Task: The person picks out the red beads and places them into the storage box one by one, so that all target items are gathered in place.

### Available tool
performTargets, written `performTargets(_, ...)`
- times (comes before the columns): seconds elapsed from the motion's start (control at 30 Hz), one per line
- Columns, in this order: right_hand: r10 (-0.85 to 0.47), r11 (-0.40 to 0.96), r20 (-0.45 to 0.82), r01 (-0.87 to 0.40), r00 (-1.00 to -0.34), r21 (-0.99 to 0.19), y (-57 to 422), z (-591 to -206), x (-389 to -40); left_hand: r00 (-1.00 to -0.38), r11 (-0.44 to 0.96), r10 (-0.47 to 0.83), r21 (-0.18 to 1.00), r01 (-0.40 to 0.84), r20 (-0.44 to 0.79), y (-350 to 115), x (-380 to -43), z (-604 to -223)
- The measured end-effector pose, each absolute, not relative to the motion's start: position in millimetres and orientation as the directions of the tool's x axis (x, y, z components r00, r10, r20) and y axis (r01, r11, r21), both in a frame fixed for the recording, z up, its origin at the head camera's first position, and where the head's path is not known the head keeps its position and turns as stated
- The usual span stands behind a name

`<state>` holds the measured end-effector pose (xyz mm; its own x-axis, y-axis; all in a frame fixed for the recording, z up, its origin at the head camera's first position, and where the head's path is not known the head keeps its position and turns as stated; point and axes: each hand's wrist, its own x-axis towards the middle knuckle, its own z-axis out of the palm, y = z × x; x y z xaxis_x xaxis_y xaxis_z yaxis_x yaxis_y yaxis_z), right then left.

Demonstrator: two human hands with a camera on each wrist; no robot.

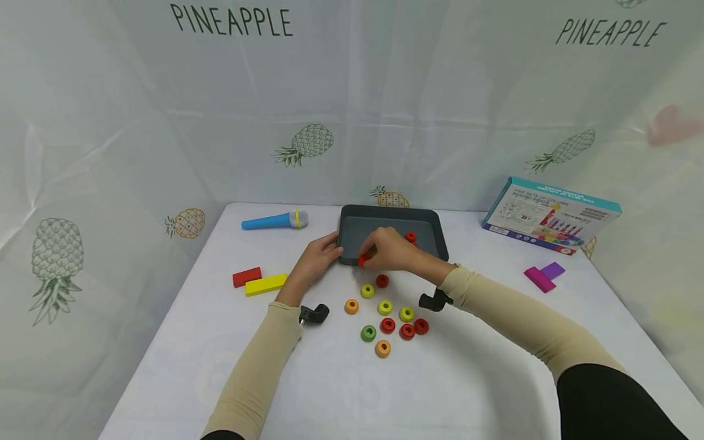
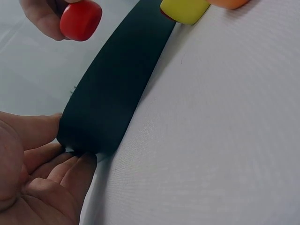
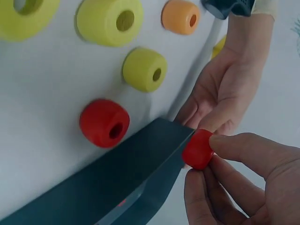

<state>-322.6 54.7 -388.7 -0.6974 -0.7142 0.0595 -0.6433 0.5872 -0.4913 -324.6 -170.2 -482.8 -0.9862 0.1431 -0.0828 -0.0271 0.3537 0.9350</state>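
Note:
A dark grey tray (image 1: 352, 215) lies toward the back of the white table. My left hand (image 1: 315, 264) holds its near left corner, thumb at the rim and fingers against the outer wall, as the left wrist view shows. Over the tray's near edge, my right hand (image 1: 389, 249) pinches a red bead (image 3: 198, 149) between thumb and fingers. Another red bead (image 1: 410, 236) is inside the tray, partly hidden by that hand. In front of the tray lie several loose beads, among them a red bead (image 1: 382, 281), a yellow bead (image 1: 367, 291), an orange bead (image 1: 351, 306) and a green bead (image 1: 368, 333).
A blue toy microphone (image 1: 272, 220) lies left of the tray. Below it are a red block (image 1: 247, 277) and a yellow block (image 1: 266, 285). To the right, a printed box (image 1: 550, 217) leans by the curtain, with a magenta block (image 1: 539, 279) and purple block (image 1: 552, 271) nearer.

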Motion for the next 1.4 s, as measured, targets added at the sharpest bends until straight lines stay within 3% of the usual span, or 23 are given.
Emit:
performTargets(0.83,-0.572,0.720,-0.038,-0.480,-0.819,-0.501,57,-391,-365,-0.984,0.323,0.144,0.945,-0.054,-0.105,-170,-326,-483)
performTargets(1.4,-0.536,0.754,-0.038,-0.459,-0.843,-0.469,62,-392,-391,-0.985,0.320,0.141,0.946,-0.054,-0.104,-170,-324,-483)
